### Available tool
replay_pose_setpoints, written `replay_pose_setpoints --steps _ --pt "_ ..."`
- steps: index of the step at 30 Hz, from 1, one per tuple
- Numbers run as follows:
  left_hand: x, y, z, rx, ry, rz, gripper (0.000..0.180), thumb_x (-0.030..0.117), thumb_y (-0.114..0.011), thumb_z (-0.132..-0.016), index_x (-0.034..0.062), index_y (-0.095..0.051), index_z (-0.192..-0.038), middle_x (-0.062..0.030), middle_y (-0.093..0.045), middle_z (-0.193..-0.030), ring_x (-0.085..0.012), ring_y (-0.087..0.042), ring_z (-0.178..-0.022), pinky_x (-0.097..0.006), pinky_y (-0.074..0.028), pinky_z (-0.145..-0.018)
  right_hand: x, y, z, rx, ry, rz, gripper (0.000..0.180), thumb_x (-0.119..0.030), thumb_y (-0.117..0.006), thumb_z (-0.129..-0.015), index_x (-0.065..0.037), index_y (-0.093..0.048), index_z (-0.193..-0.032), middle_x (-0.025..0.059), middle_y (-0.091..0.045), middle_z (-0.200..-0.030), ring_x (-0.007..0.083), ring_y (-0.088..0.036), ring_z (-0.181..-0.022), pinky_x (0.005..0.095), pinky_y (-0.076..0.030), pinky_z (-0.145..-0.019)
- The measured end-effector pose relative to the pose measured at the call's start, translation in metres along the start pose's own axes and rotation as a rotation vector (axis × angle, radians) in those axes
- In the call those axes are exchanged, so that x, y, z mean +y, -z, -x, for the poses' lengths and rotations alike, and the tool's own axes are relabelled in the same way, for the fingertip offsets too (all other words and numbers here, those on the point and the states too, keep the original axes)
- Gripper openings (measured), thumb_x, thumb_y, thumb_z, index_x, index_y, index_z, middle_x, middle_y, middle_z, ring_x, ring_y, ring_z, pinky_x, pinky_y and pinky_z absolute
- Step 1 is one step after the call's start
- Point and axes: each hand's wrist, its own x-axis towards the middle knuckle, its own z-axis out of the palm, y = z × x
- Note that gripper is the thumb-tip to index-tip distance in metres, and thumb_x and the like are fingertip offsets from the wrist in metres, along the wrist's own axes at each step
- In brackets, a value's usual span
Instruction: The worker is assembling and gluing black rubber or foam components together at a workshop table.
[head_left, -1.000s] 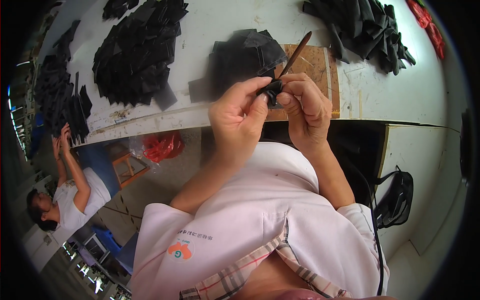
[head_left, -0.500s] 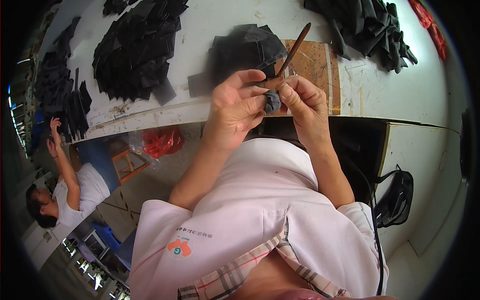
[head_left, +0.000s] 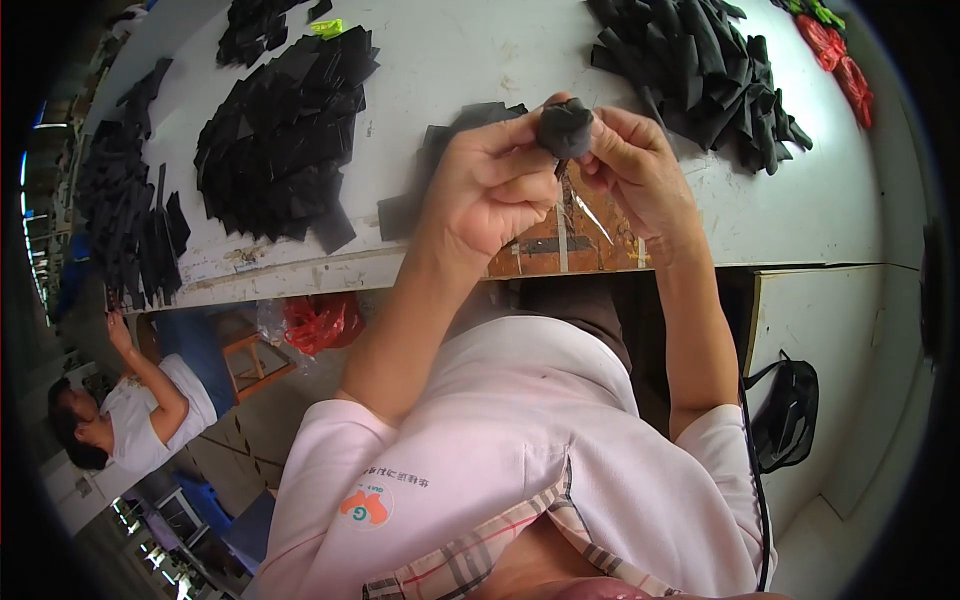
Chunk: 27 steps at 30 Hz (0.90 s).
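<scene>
Both my hands are raised over the near edge of the table, pinching a bunched, rounded piece of black fabric (head_left: 566, 128) between them. My left hand (head_left: 495, 185) grips its left side with the fingers curled. On the other side, the thumb and fingers of my right hand (head_left: 640, 165) close on the fabric. A short dark part shows just beneath the fabric; I cannot tell whether it is the brown stick seen earlier. Below the hands is a brown wooden board (head_left: 625, 240) with a shiny thin strip (head_left: 592, 216) over it. Black fabric pieces (head_left: 470, 125) lie behind my left hand.
Heaps of black cut pieces (head_left: 285, 130) cover the left of the white table (head_left: 440, 60). More black pieces (head_left: 690, 60) lie at the far right, near red bags (head_left: 835, 60). A co-worker (head_left: 150, 400) sits at the left. A black bag (head_left: 790, 415) hangs at the right.
Both hands have moved up and slightly right with the fabric, which now looks rounder and fuller. The brown stick that slanted above the hands no longer shows there.
</scene>
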Motion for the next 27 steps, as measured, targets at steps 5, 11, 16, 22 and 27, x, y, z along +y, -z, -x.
replay_pose_setpoints --steps 5,11,16,22,27 --pt "-0.014 0.005 0.011 0.072 -0.133 -0.274 0.025 0.003 -0.048 -0.083 0.0018 -0.048 -0.108 -0.0037 -0.057 -0.074 -0.0003 -0.027 -0.034 -0.015 -0.021 -0.033 0.007 -0.004 0.001 -0.036 0.006 -0.117 0.026 -0.028 -0.055 -0.084 -0.004 -0.055 -0.073 -0.0042 -0.044 -0.062 0.0045 -0.040 -0.055 0.0174 -0.033 -0.049" --pt "-0.036 -0.021 0.019 0.269 -0.449 -0.859 0.034 0.004 -0.057 -0.079 0.0017 -0.043 -0.110 -0.0039 -0.053 -0.069 -0.0026 -0.032 -0.036 -0.016 -0.024 -0.034 0.000 0.003 -0.010 -0.200 0.095 0.013 0.028 -0.029 -0.054 -0.084 -0.005 -0.054 -0.071 -0.0027 -0.047 -0.062 0.0058 -0.043 -0.057 0.0188 -0.036 -0.053" --pt "-0.023 0.018 0.018 0.212 -0.300 -0.687 0.032 0.011 -0.058 -0.081 0.0002 -0.045 -0.109 -0.0053 -0.053 -0.072 -0.0045 -0.043 -0.048 -0.018 -0.035 -0.040 0.030 0.004 -0.004 -0.097 0.080 -0.089 0.027 -0.029 -0.054 -0.085 -0.005 -0.054 -0.071 -0.0016 -0.049 -0.061 0.0059 -0.044 -0.056 0.0196 -0.037 -0.052" --pt "-0.023 -0.004 0.006 0.093 -0.955 -1.726 0.024 0.012 -0.061 -0.078 0.0019 -0.056 -0.099 -0.0050 -0.059 -0.081 -0.0125 -0.054 -0.075 -0.024 -0.045 -0.067 0.013 0.001 0.008 0.097 0.292 0.379 0.031 -0.029 -0.051 -0.087 0.001 -0.055 -0.082 0.0003 -0.053 -0.065 0.0064 -0.045 -0.058 0.0204 -0.036 -0.052" --pt "-0.034 -0.011 0.007 0.111 -1.038 -1.165 0.010 0.004 -0.058 -0.080 0.0012 -0.058 -0.090 -0.0052 -0.060 -0.085 -0.0104 -0.055 -0.077 -0.023 -0.045 -0.070 -0.023 -0.013 0.019 0.030 0.707 0.873 0.022 -0.023 -0.060 -0.077 -0.003 -0.055 -0.082 0.0029 -0.051 -0.064 0.0169 -0.051 -0.061 0.0292 -0.039 -0.050"
